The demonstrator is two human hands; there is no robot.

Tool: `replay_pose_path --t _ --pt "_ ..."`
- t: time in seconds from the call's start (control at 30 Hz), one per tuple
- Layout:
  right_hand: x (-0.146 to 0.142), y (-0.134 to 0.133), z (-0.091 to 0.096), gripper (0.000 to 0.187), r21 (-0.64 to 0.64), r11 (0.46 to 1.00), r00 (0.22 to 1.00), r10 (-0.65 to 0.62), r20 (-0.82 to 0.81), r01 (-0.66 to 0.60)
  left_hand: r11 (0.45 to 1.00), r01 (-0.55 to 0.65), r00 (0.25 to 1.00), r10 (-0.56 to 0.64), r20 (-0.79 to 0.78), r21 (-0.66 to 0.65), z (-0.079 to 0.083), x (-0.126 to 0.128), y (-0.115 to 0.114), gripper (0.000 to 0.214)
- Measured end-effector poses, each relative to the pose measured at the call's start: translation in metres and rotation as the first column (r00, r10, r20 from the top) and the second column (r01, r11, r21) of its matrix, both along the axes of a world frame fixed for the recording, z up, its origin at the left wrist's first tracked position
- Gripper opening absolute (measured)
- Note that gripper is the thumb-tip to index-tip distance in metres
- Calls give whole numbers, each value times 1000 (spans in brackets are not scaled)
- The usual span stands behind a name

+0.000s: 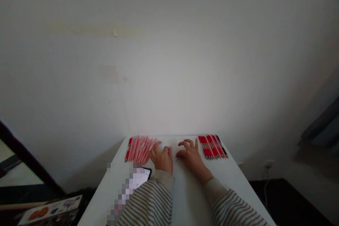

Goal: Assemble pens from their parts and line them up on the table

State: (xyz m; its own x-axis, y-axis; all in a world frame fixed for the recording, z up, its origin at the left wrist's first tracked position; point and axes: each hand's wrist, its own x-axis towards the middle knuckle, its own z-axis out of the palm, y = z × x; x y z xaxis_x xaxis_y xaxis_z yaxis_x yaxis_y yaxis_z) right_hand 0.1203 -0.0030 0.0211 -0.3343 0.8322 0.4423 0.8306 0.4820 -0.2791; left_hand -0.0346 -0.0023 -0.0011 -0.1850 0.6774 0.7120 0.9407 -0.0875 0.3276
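Note:
My left hand (162, 159) is over the white table, beside the right edge of a pile of thin pink pen-like sticks (141, 150). Its thumb and index finger come together; whatever they pinch is too small to make out. A short gap away, my right hand (191, 156) hovers with its fingers spread and bent. A pale speck shows near its thumb, too blurred to name. Just right of that hand lies a neat group of pens (212, 147) with red grips and pink barrels, a few dark parts at its right edge. Red pen ends peek out left of the pink pile.
A phone (147, 172), partly blurred out, lies on the white table (192, 197) by my left forearm. The table's far edge meets a grey wall (169, 60). A printed box (50, 212) stands low at the left, and a socket with a cable (267, 169) is at the right.

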Motion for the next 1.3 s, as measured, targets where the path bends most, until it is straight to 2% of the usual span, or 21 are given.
replay_pose_path --t 0.17,0.37,0.47,0.57,0.7,1.0,1.3 --pt "-1 0 -1 13 22 1000 999 5 35 -6 1000 11 1000 -12 27 7 -1 0 0 26" --pt "2 0 -4 14 152 988 1000 -17 25 13 1000 10 999 -11 46 8 0 2 0 23" --pt "8 1 -2 23 193 980 998 -54 15 50 999 16 998 -18 53 36 -2 5 0 19" --pt "15 2 -2 22 200 977 998 -69 -8 69 997 64 997 -66 48 46 -4 6 1 15" --pt "22 1 -2 12 202 973 992 -100 -71 113 991 126 989 -129 72 46 -6 6 2 15" --pt "31 -5 -7 17 227 959 979 -141 -147 172 970 235 950 -242 200 54 -6 12 0 15" --pt "38 -18 -12 20 194 962 973 -160 -164 191 959 281 950 -271 154 -46 3 15 -12 11"
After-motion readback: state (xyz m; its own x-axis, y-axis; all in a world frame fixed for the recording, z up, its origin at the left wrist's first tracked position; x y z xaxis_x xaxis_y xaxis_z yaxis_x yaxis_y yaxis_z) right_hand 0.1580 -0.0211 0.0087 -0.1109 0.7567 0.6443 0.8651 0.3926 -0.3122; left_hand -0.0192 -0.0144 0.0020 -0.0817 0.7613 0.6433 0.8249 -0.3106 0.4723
